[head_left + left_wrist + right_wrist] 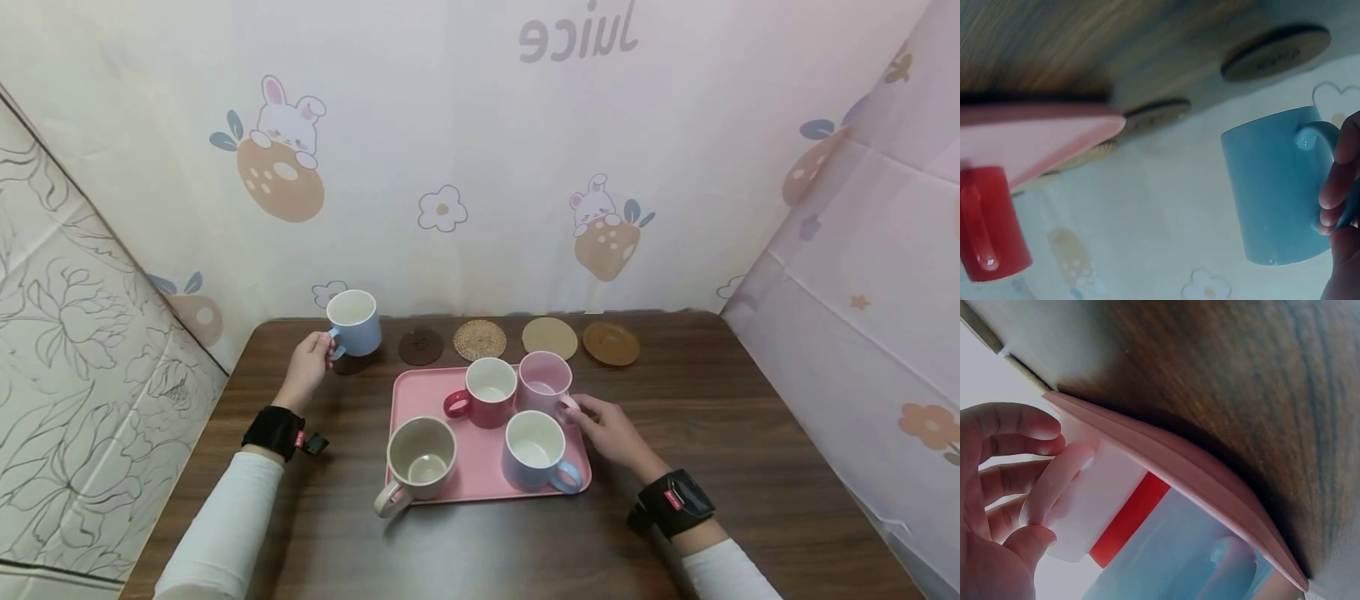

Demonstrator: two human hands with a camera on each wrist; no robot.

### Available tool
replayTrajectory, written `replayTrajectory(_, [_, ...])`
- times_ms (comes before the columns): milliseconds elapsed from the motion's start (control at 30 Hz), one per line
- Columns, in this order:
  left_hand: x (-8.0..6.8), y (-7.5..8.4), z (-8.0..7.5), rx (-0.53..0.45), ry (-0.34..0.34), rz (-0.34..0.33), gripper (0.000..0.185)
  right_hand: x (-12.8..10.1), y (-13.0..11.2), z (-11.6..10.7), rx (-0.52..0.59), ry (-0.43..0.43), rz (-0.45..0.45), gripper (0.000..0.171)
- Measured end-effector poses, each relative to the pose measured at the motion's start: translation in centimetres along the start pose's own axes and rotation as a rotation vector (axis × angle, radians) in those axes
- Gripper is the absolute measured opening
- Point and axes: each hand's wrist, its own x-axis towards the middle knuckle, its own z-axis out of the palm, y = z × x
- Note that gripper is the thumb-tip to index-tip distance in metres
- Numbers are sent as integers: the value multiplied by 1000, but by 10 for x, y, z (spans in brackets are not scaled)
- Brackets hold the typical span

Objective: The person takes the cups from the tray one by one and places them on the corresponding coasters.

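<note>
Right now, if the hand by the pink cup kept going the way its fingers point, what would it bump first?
Probably the pink mug: the right hand already curls around its handle. Beyond it stands the red mug, though depth is hard to judge.

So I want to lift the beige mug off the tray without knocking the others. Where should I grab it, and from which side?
Take the beige mug by its handle, coming from the near left corner of the pink tray. The handle sticks out past the tray's edge towards the person, away from the red mug and blue mug, so fingers probably reach it without touching either.
</note>
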Motion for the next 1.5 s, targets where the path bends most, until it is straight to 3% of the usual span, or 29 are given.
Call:
replayTrajectory(200, [1, -11, -1, 4, 46, -54, 41, -1, 0, 1, -1, -7, 7, 37])
replayTrajectory(400, [5, -18, -2, -18, 71, -57, 39, 0, 0, 0, -3, 4, 15, 37])
replayTrajectory(567, [5, -21, -2, -15, 66, -64, 39, 2, -3, -2, -9, 15, 15, 37])
replayTrajectory(800, [0, -28, -3, -63, 67, -124, 37, 2, -4, -3, -5, -4, 17, 37])
replayTrajectory(1100, [3, -26, -2, -132, 80, -125, 41, 5, -4, -6, -8, 19, 10, 37])
replayTrajectory(1267, [1, -27, -6, -105, 77, -112, 46, 6, -4, -7, -9, 3, 8, 38])
replayTrajectory(1500, [-6, -22, -15, 113, 55, -117, 50, 2, -2, -3, -23, -10, 32, 35])
